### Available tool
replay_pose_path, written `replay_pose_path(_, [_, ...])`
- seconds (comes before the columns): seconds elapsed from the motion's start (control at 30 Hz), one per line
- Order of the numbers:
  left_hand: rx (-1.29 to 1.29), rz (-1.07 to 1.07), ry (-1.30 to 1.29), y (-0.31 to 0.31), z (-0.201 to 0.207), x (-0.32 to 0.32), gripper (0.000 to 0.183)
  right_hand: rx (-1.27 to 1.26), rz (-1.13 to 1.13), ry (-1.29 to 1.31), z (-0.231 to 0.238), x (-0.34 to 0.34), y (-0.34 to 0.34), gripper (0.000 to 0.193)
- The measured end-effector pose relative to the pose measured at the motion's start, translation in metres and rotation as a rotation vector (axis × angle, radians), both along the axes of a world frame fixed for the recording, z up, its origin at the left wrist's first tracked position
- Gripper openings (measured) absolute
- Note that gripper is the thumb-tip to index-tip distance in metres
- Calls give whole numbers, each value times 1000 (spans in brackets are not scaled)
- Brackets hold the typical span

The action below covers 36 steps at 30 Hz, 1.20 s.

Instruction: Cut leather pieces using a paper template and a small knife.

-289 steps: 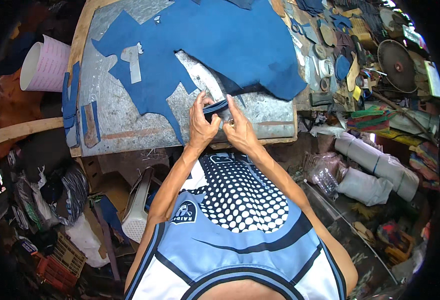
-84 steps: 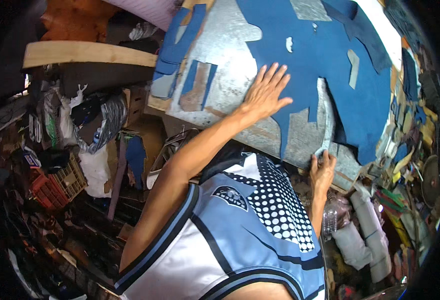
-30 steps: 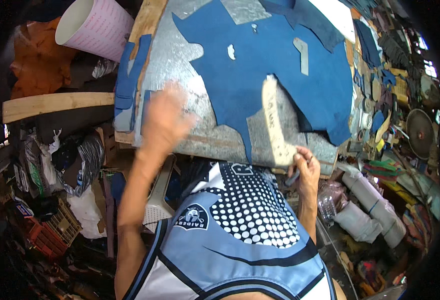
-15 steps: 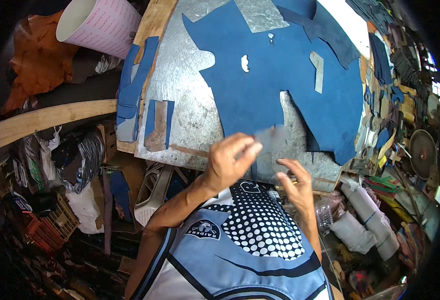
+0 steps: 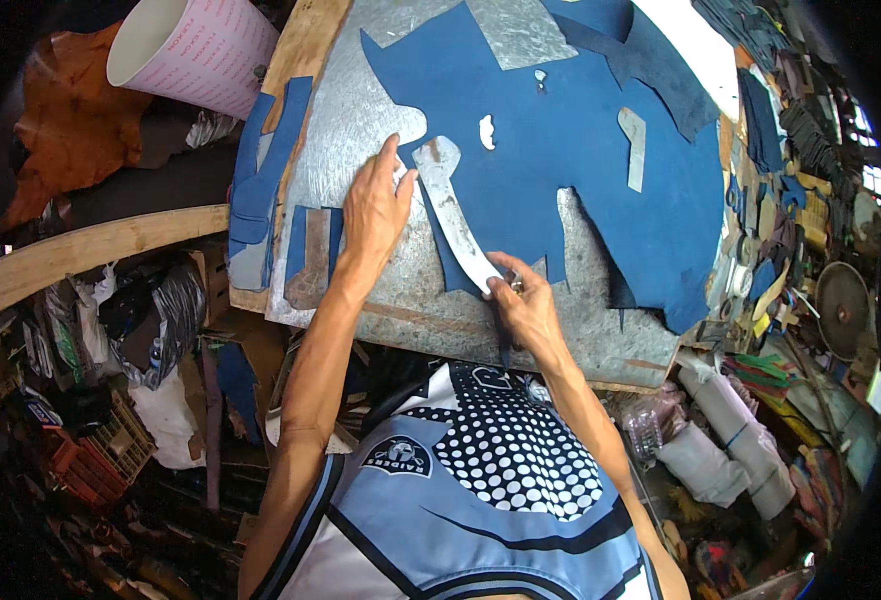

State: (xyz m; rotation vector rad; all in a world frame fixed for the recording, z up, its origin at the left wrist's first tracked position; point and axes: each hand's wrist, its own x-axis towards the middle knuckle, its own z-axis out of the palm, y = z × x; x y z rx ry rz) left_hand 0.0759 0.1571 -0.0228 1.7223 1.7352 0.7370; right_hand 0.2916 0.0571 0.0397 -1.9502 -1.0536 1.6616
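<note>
The right hand (image 5: 527, 308) was closed around the near end of a long white strip (image 5: 446, 205), pinching it between thumb and fingers. That strip lay slantwise over the left part of a big blue sheet (image 5: 521, 190), its broad end pointing away from the person. The left hand (image 5: 373, 215) was held open with its fingers stretched out, gripping nothing visible, just left of the broad end; whether it touched the metal table (image 5: 336, 160) could not be told. The sheet had at least 3 holes through it. Left of the hands were a brown piece (image 5: 311, 262) and some blue scraps (image 5: 258, 195).
</note>
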Motion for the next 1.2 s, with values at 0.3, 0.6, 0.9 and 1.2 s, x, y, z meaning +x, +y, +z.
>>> replay_pose_path(0.3, [156, -262, 185, -12, -16, -12, 83, -56, -59, 28, -17, 1, 3, 36])
replay_pose_path(0.6, [151, -256, 186, -9, -17, -18, 84, -45, -38, 30, -18, -1, 7, 36])
replay_pose_path(0.9, [179, -238, 213, -10, -24, -17, 86, -5, -21, 40, -19, 0, 6, 35])
replay_pose_path(1.2, [237, -250, 181, -12, -26, -21, 82, 62, -41, 66, -31, -2, -1, 38])
